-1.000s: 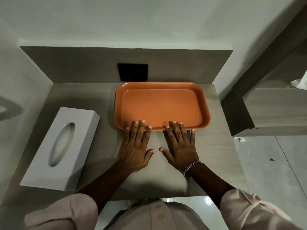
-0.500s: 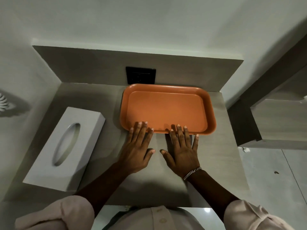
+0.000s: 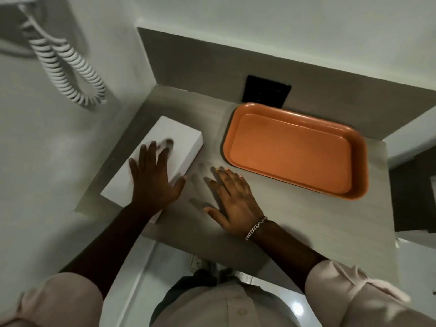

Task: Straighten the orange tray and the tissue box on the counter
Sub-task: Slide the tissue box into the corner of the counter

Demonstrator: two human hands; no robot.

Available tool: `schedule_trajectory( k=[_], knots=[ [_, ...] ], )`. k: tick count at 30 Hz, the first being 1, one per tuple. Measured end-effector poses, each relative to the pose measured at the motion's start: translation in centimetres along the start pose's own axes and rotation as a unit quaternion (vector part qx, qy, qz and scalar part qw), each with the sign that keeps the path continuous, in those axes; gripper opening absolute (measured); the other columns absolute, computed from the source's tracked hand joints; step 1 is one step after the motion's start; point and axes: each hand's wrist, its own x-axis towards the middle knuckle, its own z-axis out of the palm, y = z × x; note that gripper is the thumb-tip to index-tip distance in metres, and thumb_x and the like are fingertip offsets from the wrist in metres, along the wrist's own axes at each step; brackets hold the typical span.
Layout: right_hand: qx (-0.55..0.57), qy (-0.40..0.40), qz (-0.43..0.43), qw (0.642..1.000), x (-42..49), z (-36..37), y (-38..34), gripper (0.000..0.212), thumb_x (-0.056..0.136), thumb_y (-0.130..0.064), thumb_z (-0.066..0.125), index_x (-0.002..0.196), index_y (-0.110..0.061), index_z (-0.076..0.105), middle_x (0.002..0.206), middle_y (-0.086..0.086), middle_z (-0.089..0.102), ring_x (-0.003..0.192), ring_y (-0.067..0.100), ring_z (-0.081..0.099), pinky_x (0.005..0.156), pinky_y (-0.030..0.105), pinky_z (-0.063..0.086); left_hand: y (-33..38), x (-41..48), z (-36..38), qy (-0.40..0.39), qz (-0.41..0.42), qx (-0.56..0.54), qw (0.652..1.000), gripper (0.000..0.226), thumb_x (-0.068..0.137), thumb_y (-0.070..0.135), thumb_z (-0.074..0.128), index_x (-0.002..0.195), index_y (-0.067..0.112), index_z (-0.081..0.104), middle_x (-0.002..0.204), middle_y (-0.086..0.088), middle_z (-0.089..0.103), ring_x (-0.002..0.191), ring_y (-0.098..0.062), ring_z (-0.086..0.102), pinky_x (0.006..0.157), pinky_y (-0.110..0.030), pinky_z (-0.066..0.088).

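The orange tray (image 3: 295, 149) lies empty at the back right of the grey counter (image 3: 295, 220), close to the back wall. The white tissue box (image 3: 184, 142) sits at the left of the counter, angled towards the corner. My left hand (image 3: 153, 182) lies flat on top of the box with fingers spread, covering most of its oval slot. My right hand (image 3: 233, 199) hovers or rests flat on the counter between box and tray, fingers apart, touching neither. It wears a silver bracelet.
A black switch plate (image 3: 266, 90) is set in the back wall behind the tray. A white coiled cord (image 3: 68, 74) hangs on the left wall above the box. The counter's front edge runs just under my forearms, with tiled floor below.
Both hands have left the tray's near rim and moved left. My left hand now lies on the tissue box. The camera has swung left and tilted.
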Motion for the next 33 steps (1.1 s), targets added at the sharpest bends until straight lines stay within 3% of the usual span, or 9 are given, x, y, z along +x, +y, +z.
schedule_trajectory(
  k=[8, 13, 33],
  knots=[
    [-0.059, -0.058, 0.000, 0.997, 2.6, 3.5, -0.9, 0.083, 0.089, -0.072, 0.027, 0.156, -0.024, 0.018, 0.166, 0.008, 0.007, 0.153, 0.028, 0.001, 0.119, 0.060, 0.003, -2.2, 0.4, 0.1, -0.005, -0.073, 0.078, 0.994, 0.111, 0.065, 0.079, 0.050, 0.150, 0.022, 0.010, 0.161, -0.021, 0.013, 0.147, -0.044, 0.014, 0.113, -0.068, 0.011],
    [-0.084, -0.057, 0.005, 0.995, 2.6, 4.6, -1.0, 0.083, 0.090, -0.074, 0.022, 0.156, -0.023, 0.019, 0.165, 0.009, 0.011, 0.153, 0.030, 0.005, 0.118, 0.064, 0.005, -2.0, 1.2, -0.1, -0.016, -0.103, 0.061, 0.993, 0.116, 0.058, 0.076, 0.063, 0.148, 0.022, 0.013, 0.157, -0.022, 0.020, 0.143, -0.044, 0.020, 0.110, -0.065, 0.025],
    [-0.100, -0.054, 0.005, 0.994, 2.7, 5.0, -0.7, 0.082, 0.091, -0.075, 0.025, 0.155, -0.025, 0.020, 0.165, 0.008, 0.013, 0.153, 0.028, 0.007, 0.117, 0.063, 0.011, -5.2, 10.3, -0.9, -0.016, -0.158, 0.026, 0.987, 0.112, 0.056, 0.071, 0.069, 0.146, 0.024, 0.020, 0.156, -0.023, 0.019, 0.143, -0.047, 0.014, 0.113, -0.068, 0.012]
  ],
)
